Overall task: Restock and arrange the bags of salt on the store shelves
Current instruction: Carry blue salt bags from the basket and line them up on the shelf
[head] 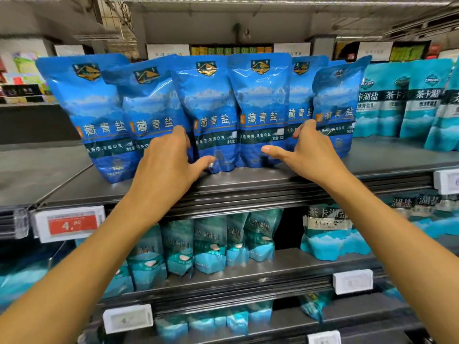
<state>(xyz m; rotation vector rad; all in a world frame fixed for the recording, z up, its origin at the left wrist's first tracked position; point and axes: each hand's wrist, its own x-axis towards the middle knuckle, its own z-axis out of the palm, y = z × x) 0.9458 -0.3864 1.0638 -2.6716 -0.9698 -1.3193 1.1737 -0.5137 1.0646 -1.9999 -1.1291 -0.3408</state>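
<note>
Several blue salt bags stand upright in a row on the top shelf (260, 181). My left hand (169, 160) grips the left edge of the middle-left blue bag (211, 112), fingers tucked behind it and thumb across its lower front. My right hand (308, 152) grips the right edge of the middle-right blue bag (260, 105) the same way, thumb pointing left across the front. The two bags stand side by side, touching, between my hands. More blue bags (92, 108) lean at the left, and others (335, 108) stand at the right, partly behind the held pair.
Teal salt bags (402, 100) fill the right part of the top shelf. Bare grey shelf (32, 170) lies left of the blue row. Lower shelves hold teal bags (211, 244). A red 4.90 price tag (70, 224) hangs on the shelf rail.
</note>
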